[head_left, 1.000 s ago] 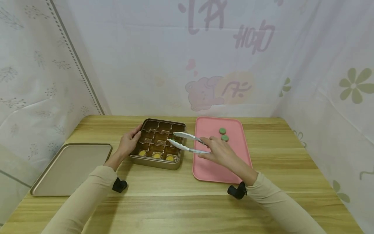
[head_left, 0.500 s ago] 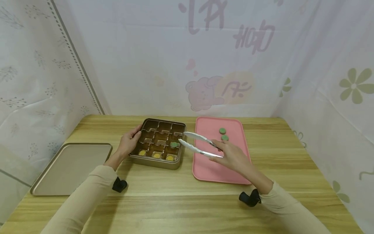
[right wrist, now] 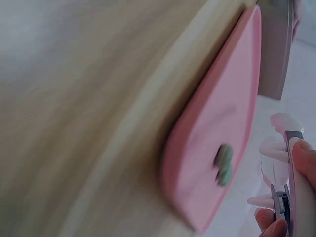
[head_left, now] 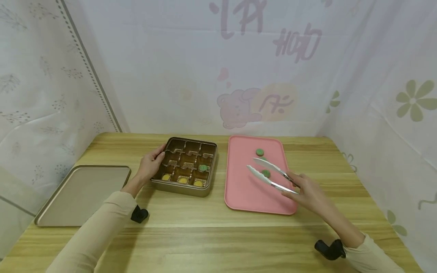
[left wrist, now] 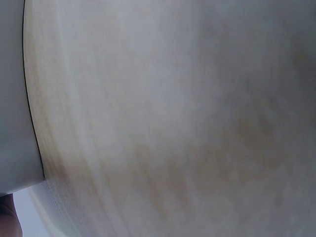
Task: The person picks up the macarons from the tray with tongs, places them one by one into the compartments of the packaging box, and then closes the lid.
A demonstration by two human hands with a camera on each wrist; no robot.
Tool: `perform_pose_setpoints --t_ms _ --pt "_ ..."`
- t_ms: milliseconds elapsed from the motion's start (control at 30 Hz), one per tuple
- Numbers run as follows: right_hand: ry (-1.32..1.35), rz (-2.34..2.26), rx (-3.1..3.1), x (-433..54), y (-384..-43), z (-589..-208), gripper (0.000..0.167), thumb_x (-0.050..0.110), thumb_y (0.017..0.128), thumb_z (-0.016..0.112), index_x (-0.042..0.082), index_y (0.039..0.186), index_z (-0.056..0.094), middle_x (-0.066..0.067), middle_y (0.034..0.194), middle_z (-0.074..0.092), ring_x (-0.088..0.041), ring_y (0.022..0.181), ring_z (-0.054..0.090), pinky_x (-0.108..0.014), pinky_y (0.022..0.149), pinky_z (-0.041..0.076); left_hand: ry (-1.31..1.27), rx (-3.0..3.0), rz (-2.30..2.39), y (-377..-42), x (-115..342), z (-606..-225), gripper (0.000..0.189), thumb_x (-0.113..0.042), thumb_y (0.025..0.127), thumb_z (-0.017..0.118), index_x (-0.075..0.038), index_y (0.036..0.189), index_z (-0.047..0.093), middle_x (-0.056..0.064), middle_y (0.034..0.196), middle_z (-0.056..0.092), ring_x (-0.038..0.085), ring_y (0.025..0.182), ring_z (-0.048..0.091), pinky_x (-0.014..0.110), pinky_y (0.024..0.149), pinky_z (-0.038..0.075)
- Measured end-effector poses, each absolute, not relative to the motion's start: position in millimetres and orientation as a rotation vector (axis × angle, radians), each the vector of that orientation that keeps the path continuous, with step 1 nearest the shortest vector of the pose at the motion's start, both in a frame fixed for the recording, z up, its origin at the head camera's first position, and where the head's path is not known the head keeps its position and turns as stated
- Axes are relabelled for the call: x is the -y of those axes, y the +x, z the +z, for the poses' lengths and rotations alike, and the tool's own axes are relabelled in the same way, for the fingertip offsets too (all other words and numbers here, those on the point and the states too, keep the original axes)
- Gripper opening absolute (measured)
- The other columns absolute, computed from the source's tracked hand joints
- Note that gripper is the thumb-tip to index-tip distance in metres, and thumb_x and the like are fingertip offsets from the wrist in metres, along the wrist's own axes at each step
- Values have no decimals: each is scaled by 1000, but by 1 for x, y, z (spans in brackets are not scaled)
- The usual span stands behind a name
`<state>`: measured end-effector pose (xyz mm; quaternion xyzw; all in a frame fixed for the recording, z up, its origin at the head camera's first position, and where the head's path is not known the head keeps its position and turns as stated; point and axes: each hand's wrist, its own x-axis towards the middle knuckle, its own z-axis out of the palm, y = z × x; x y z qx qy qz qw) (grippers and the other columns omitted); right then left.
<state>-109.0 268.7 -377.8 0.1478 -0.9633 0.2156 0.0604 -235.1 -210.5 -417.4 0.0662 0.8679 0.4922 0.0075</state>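
Note:
In the head view my left hand (head_left: 150,165) grips the left edge of a brown-gold baking tin (head_left: 181,189) fitted with a divided insert. Yellow round pieces (head_left: 183,181) lie in its front row of compartments. One green round piece (head_left: 203,168) sits in the right compartment of the middle row. My right hand (head_left: 308,194) holds metal tongs (head_left: 272,166) with spread arms over a pink tray (head_left: 239,197). Green pieces (head_left: 260,152) lie on that tray, one partly hidden behind the tongs. The right wrist view shows my thumb (right wrist: 303,160) on the tongs' handle.
A flat gold-coloured baking tray (head_left: 92,193) lies at the left of the wooden table (head_left: 205,242). Patterned cloth (head_left: 153,76) hangs behind and at both sides. The tin's wall (left wrist: 15,108) fills the left edge of the left wrist view.
The tongs and my right hand have moved right, from above the tin to above the pink tray. The green piece shows in the tin's compartment. My left hand keeps its place.

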Motion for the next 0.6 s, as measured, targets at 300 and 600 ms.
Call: perform_pose_setpoints --t_ms 300,600 --pt "343 503 2975 -301 -92 -386 62 30 77 78 -3 126 58 -9 84 61 -14 65 47 -25 54 37 238 -2693 1563 -235 211 -417 49 -20 103 38 -6 148 27 13 153 25 34 140 23 50 112 26" --pt "372 480 2984 -308 -89 -390 59 30 76 78 -2 122 60 -12 84 64 -13 63 49 -26 52 39 231 -2697 1564 -236 211 -418 48 -16 103 39 -5 148 27 14 152 26 34 140 23 49 112 26"
